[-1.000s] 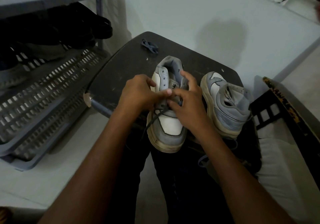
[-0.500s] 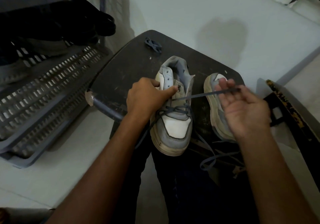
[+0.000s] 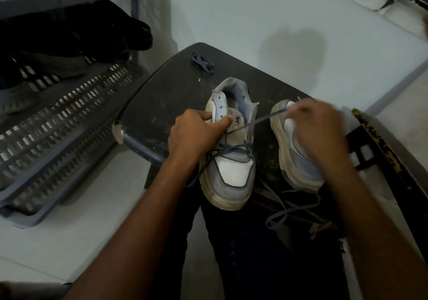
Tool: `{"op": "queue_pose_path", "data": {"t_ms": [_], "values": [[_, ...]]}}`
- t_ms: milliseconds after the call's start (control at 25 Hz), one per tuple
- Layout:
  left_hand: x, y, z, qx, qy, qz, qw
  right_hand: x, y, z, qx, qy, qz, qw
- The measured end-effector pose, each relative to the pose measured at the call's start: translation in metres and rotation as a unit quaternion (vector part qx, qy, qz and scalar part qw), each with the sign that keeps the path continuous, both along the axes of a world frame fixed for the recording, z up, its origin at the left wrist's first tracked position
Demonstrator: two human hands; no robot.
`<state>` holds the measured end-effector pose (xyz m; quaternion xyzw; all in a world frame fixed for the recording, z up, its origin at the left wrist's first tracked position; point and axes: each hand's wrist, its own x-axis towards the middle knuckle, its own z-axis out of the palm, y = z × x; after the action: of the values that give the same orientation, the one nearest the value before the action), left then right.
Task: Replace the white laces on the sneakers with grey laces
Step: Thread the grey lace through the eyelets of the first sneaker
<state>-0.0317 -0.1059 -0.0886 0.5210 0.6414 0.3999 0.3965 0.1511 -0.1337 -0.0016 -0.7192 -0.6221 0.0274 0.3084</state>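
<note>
A white and grey sneaker (image 3: 231,174) stands toe towards me on a dark stool (image 3: 166,95). A grey lace (image 3: 257,123) crosses its lowest eyelets and runs taut up to the right. My left hand (image 3: 194,132) grips the sneaker's left side, thumb pressed on the tongue. My right hand (image 3: 317,132) pinches the lace end, blurred, over the second sneaker (image 3: 298,167), which lies on its side to the right. Loose lace (image 3: 284,211) hangs down over my lap. A small bundle of dark lace (image 3: 202,62) lies at the stool's far edge.
A grey plastic shoe rack (image 3: 60,119) with dark shoes (image 3: 69,37) stands at the left. A dark wooden frame (image 3: 379,142) with a worn yellow edge sits at the right. White floor surrounds the stool. My dark trousers fill the bottom centre.
Both hands worked at the sneaker's eyelets. Then my right hand drew the lace out to the right. It has now closed its fingers on the lace and lifted it farther back.
</note>
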Motion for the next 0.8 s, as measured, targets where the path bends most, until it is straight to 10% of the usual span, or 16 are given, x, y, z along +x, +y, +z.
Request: {"op": "queue_pose_path", "data": {"t_ms": [80,280,520,640,800], "values": [[-0.001,0.000,-0.002,0.005,-0.010,0.006,1.000,0.026,-0.006,0.011,0.079,0.035,-0.093,0.992],[-0.003,0.000,-0.003,0.003,-0.017,-0.004,1.000,-0.027,-0.014,-0.037,-0.098,-0.031,0.178,0.979],[-0.004,-0.001,-0.005,0.010,-0.031,-0.005,0.999,-0.042,-0.002,-0.045,-0.085,-0.082,0.222,0.968],[-0.004,0.002,-0.006,0.005,-0.045,-0.017,0.999,0.010,0.002,-0.009,0.055,0.055,0.019,0.997],[-0.003,0.002,-0.006,0.008,-0.047,-0.014,0.999,0.049,-0.011,0.007,0.139,0.332,-0.092,0.929]]}}
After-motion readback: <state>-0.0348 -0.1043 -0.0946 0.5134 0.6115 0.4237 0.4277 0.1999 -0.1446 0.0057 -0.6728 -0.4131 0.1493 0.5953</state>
